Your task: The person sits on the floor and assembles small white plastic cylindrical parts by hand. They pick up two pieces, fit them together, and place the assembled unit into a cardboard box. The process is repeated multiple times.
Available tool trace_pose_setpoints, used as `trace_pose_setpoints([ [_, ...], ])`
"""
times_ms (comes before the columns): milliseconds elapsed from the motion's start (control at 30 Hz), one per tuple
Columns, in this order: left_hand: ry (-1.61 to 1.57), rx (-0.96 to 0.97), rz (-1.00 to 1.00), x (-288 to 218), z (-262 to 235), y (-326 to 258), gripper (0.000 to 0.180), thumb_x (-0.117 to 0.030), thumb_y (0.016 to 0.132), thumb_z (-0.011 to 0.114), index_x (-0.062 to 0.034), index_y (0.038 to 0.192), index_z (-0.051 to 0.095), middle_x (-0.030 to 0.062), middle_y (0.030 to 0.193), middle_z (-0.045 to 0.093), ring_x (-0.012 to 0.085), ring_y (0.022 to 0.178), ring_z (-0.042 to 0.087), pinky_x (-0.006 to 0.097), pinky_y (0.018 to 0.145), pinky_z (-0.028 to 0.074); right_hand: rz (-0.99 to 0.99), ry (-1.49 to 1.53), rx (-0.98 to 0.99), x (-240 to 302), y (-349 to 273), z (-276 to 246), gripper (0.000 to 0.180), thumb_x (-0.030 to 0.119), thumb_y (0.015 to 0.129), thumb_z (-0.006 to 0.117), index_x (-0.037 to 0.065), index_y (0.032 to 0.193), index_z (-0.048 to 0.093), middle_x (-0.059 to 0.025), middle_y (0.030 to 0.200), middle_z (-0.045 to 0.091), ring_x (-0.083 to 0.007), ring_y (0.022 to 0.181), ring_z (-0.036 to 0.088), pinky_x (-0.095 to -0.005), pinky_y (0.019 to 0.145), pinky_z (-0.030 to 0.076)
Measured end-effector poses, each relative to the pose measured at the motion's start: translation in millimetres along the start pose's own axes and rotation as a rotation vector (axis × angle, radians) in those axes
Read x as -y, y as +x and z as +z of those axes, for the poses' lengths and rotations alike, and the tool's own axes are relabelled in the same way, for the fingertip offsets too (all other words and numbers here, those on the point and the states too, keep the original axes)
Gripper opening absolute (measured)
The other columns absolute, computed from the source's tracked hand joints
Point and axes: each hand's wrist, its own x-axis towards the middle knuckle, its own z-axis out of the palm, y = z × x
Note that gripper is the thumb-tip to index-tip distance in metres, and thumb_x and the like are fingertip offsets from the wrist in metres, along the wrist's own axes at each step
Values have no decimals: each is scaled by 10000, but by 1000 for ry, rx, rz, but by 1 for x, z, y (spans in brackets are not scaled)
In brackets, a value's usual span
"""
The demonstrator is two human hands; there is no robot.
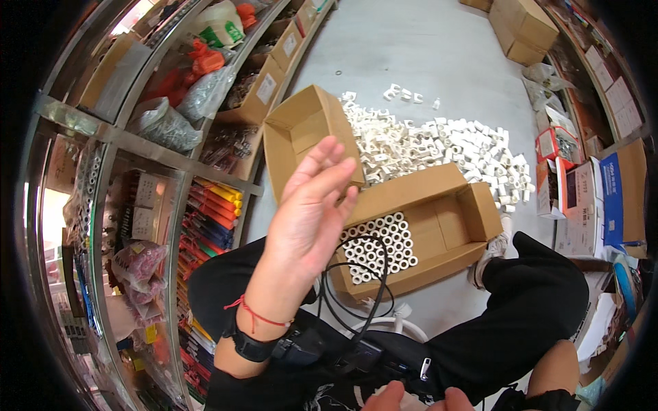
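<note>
The floor [418,48] is smooth and gray. A shiny metal shelf [171,161] stands along the left. On the floor sits a long, brown cardboard box [411,195], with a shorter box [301,130] just beside it. Past them is a messy heap of smooth, white pieces [473,154], many shaped like short tubes. Inside the long box, at its near left end, white tubes [384,240] stand in neat rows, looking like little rings. A thin black cable [386,267] loops in front of them.

The left arm reaches up and tips a bit right. The left hand [305,216] is loosely open, fingers softly bent, its palm bare. Only fingertips of the right hand [385,399] show at the bottom, so I cannot tell its grip.
</note>
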Motion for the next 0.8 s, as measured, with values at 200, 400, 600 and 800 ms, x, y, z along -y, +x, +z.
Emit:
trace_pose_setpoints([
  [200, -4, 23, -21, -3, 9, 2, 354, -33, 778, 599, -146, 1082, 457, -27, 1039, 485, 105, 924, 492, 240, 740, 414, -7, 56, 70, -15, 5, -23, 175, 127, 797, 510, 78, 959, 555, -23, 989, 523, -98, 681, 470, -257, 743, 444],
  [400, -124, 79, -44, -3, 9, 9, 321, -45, 786, 600, -165, 1054, 469, -42, 1033, 494, 98, 921, 496, 254, 759, 398, -83, 14, 97, -24, 3, -36, 210, 121, 767, 525, 91, 973, 552, -10, 1012, 526, -93, 679, 467, -248, 770, 442],
  [600, -194, 152, -39, -8, 4, 6, 267, -80, 804, 592, -185, 1023, 481, -65, 994, 512, 85, 903, 499, 237, 731, 394, -121, -10, 170, -34, 3, -48, 286, 121, 723, 551, 71, 1005, 551, -44, 1015, 544, -116, 692, 491, -258, 786, 430],
  [800, -93, 121, -69, -6, 6, 2, 274, -64, 794, 598, -163, 1018, 473, -59, 963, 503, 54, 850, 490, 210, 699, 385, 113, 200, 120, -32, -9, -58, 283, 143, 746, 520, 63, 1016, 551, -34, 1027, 543, -116, 703, 496, -254, 752, 421],
])
